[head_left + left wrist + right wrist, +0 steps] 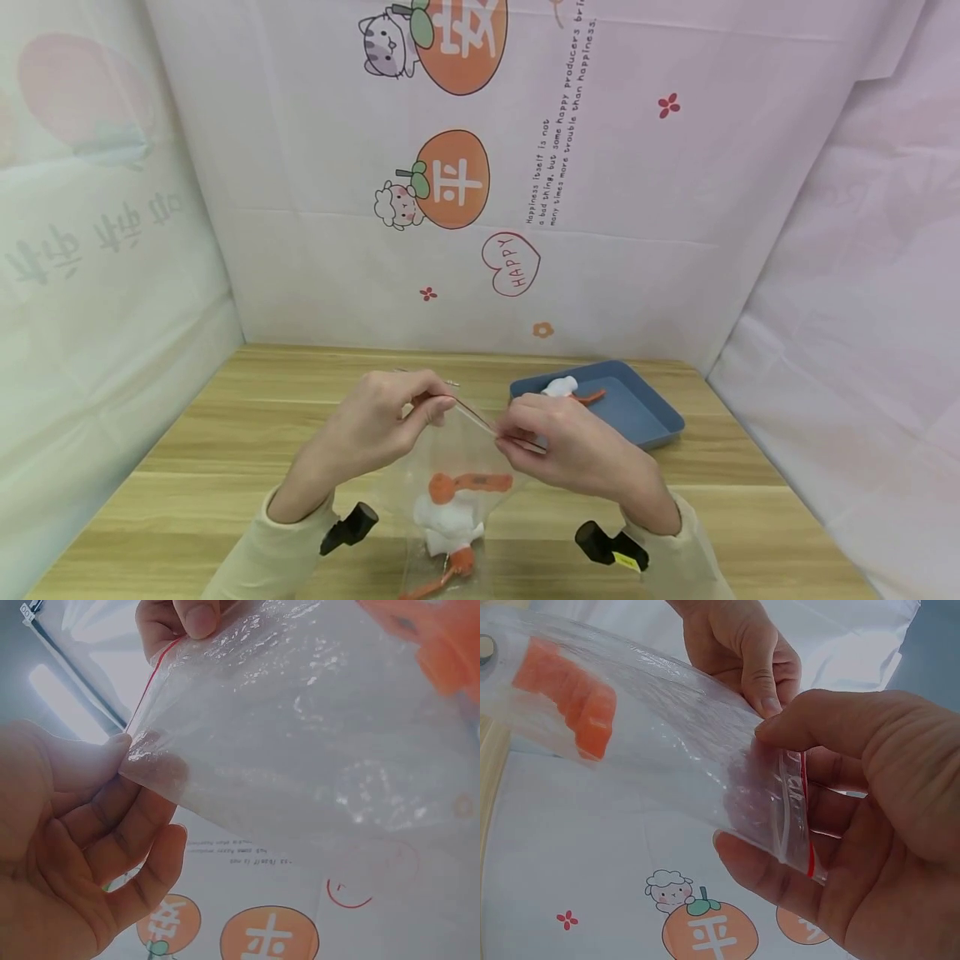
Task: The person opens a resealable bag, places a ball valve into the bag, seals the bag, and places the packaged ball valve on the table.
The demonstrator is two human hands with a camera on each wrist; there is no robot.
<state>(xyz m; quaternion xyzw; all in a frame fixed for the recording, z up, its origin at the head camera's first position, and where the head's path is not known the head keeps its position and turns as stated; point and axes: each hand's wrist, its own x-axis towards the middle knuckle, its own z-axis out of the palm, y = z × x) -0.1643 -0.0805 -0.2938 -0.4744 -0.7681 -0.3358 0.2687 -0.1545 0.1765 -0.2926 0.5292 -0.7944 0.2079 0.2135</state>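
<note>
A clear zip-lock bag with a red strip along its mouth hangs between both hands. My left hand pinches one corner of the mouth between thumb and fingers. Further along the same edge, my right hand pinches the strip, thumb on one face and fingers behind in the right wrist view. Inside the bag is an orange handle-shaped piece. Below it in the head view appear a white rounded piece and a second orange part with a thin arm; their exact kind is unclear through the plastic.
Behind my right hand, a blue-grey tray stands on the wooden table. It holds a white piece with an orange arm. White printed cloth encloses the back and sides.
</note>
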